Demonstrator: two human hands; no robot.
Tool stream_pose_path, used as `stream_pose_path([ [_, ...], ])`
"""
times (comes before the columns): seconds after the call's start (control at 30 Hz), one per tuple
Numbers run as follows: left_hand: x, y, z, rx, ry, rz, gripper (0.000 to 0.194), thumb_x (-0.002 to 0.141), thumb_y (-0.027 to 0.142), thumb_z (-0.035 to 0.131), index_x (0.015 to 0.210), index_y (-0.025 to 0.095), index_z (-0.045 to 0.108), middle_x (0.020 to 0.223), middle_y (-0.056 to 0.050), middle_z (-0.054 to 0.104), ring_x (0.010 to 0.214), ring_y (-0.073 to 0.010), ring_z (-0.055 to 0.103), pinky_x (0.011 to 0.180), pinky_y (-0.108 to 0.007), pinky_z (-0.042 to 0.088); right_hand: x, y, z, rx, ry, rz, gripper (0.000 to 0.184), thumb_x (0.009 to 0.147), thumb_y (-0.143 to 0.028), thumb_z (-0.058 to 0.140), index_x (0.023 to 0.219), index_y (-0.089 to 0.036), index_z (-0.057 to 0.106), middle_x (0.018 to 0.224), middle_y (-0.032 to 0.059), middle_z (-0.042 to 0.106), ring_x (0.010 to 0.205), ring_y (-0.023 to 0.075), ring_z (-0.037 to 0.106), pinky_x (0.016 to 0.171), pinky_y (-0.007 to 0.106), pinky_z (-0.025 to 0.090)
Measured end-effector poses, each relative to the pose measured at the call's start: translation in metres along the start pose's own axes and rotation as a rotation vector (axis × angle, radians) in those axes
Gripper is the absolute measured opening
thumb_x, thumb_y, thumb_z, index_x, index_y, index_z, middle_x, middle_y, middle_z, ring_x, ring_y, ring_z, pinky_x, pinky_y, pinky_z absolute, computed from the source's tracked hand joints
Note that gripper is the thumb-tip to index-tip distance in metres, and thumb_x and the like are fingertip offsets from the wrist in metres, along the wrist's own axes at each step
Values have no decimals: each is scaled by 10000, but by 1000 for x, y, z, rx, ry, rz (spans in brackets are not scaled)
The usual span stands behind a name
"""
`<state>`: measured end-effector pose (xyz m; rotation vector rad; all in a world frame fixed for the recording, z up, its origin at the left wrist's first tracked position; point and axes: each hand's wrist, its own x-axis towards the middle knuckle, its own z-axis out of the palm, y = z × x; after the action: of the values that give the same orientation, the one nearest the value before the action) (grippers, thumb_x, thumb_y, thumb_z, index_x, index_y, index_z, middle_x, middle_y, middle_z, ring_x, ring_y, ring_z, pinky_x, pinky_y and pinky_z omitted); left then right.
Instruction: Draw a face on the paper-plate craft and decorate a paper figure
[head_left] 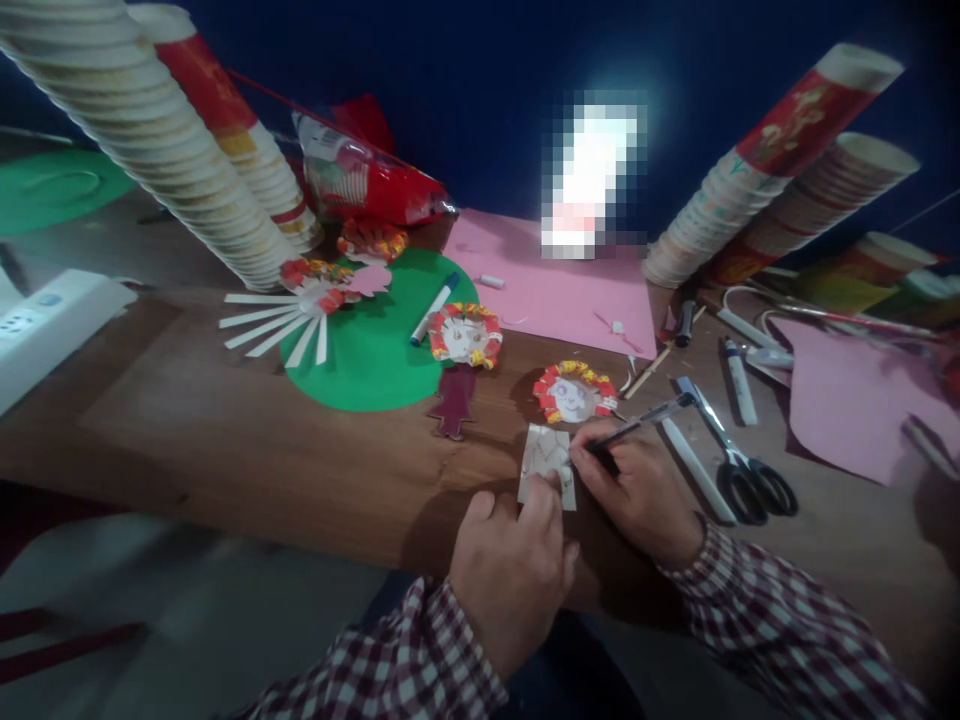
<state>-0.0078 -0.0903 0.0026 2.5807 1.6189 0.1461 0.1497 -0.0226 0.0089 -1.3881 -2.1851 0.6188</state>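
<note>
My right hand (637, 490) is closed round a dark pen (645, 422), its tip at a small white piece of paper (541, 450) with pencil-like lines drawn on it. With curled fingers, my left hand (517, 560) presses the paper's lower edge against the wooden table. Just beyond the paper lies a paper-cup face (576, 395) with a curled red and yellow fringe. A second fringed face (465, 335) has a dark maroon cut-out body (454, 400) below it. Scissors (750, 480) with black handles rest right of my right hand, beside a white strip (696, 470).
A green paper disc (360, 370) carries a marker (435, 310) and a fringed piece with white strips (281, 320). Pink paper (525, 270) lies behind. Tall cup stacks lean at left (165, 140) and right (772, 160). A white power strip (60, 330) sits far left.
</note>
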Motion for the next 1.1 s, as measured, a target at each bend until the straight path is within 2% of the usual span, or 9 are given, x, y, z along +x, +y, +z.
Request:
stream_pose_path([
  [0.23, 0, 0, -1, -5, 6, -10, 542, 888, 394, 433, 1330, 83, 393, 1103, -89, 524, 746, -184, 525, 663, -387, 386, -1, 1, 1, 39, 13, 4, 100, 886, -255, 456, 874, -204, 542, 797, 41, 645, 736, 185, 620, 676, 300, 483],
  [0.57, 0, 1, -2, 10, 1, -4, 506, 899, 379, 394, 1312, 88, 414, 1103, -75, 530, 748, -186, 514, 676, -390, 371, 0, 0, -1, -53, -12, -12, 90, 868, -246, 479, 831, -194, 543, 746, 37, 645, 710, 193, 613, 683, 314, 463],
  [0.73, 0, 1, -1, 25, 9, -6, 498, 904, 380, 377, 1307, 91, 419, 1123, -75, 529, 748, -186, 510, 689, -395, 367, -1, 1, 0, -16, 26, -3, 86, 869, -248, 481, 871, -192, 545, 788, 43, 657, 728, 189, 627, 671, 294, 469],
  [0.93, 1, 1, -1, 23, -15, -5, 484, 904, 388, 376, 1290, 101, 435, 1108, -66, 531, 757, -185, 513, 682, -389, 364, -2, 3, 1, 12, -22, -9, 117, 872, -271, 471, 857, -182, 545, 693, 28, 634, 623, 170, 598, 609, 286, 458],
  [1.1, 1, 1, -2, 36, -16, -5, 500, 907, 391, 367, 1309, 98, 417, 1115, -71, 529, 757, -189, 512, 682, -389, 368, -1, 1, 0, -13, 20, -15, 108, 866, -254, 488, 847, -176, 560, 743, 45, 650, 701, 186, 613, 650, 290, 454],
])
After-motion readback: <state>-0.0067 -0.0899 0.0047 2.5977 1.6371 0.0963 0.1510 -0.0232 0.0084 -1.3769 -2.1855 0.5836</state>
